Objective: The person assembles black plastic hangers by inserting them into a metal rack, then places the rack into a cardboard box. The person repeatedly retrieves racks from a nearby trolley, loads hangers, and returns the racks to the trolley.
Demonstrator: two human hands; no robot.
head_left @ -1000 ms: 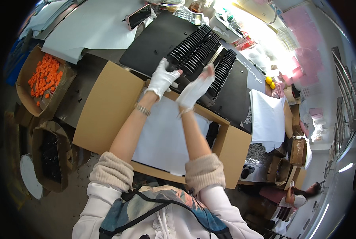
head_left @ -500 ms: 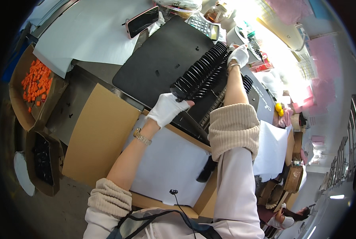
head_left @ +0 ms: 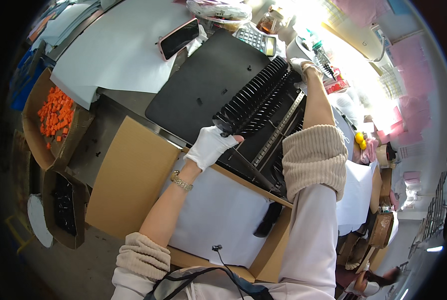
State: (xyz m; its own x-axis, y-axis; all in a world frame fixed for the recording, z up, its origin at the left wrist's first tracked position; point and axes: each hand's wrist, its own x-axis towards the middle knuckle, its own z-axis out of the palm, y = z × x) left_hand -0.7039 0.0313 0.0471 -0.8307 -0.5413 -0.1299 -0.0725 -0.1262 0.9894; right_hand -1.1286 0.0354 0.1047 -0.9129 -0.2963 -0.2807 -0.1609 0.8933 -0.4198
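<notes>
Both gloved hands (head_left: 210, 148) hold a black finned strip (head_left: 252, 95), one at each end

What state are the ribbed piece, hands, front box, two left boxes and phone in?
Black ribbed piece: slanted, ribs exposed
Left hand: gloved, at the piece's near end, grip unclear
Right hand: gloved, at the piece's far end, grip unclear
Front box: open, white sheet inside
Upper left box: open, holding orange pieces
Lower left box: open, dark contents
Phone: screen dark

A pink-edged, black-screened rectangular smartphone (head_left: 179, 39) lies near a grey rectangular calculator (head_left: 256, 41); many small orange blocks (head_left: 57, 112) sit in an open brown cardboard box (head_left: 37, 142).
</notes>
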